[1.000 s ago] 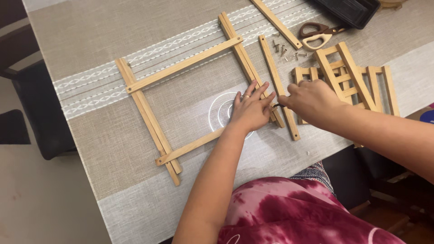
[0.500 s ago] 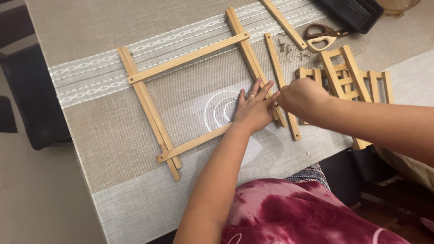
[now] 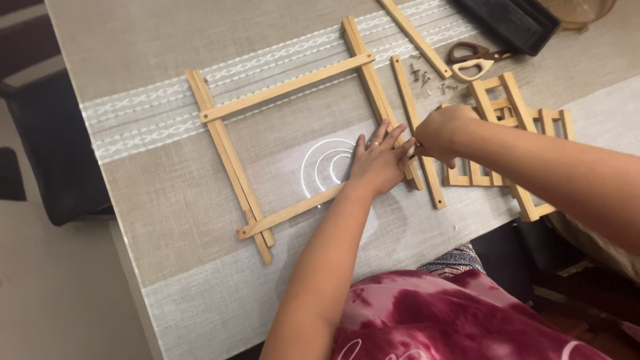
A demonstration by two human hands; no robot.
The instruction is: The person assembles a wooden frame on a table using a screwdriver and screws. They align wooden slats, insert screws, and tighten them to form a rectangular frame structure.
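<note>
A square frame of four light wooden slats (image 3: 230,153) lies flat on the cloth-covered table (image 3: 167,200). My left hand (image 3: 377,163) rests flat, fingers spread, on the frame's near right corner, where the right slat meets the lower slat. My right hand (image 3: 443,133) is curled into a fist right beside it, over a loose slat (image 3: 408,100), and seems to pinch something small at that corner; what it holds is hidden by the fingers.
A wooden lattice piece (image 3: 507,113) lies under my right forearm. Several small screws (image 3: 427,77), scissors (image 3: 477,57), another loose slat (image 3: 413,37) and a black tray (image 3: 517,23) sit at the far right. A dark chair (image 3: 47,153) stands left of the table.
Both hands stay at the frame's near right corner. The view has shifted slightly; my right hand has edged a little closer to the left fingertips.
</note>
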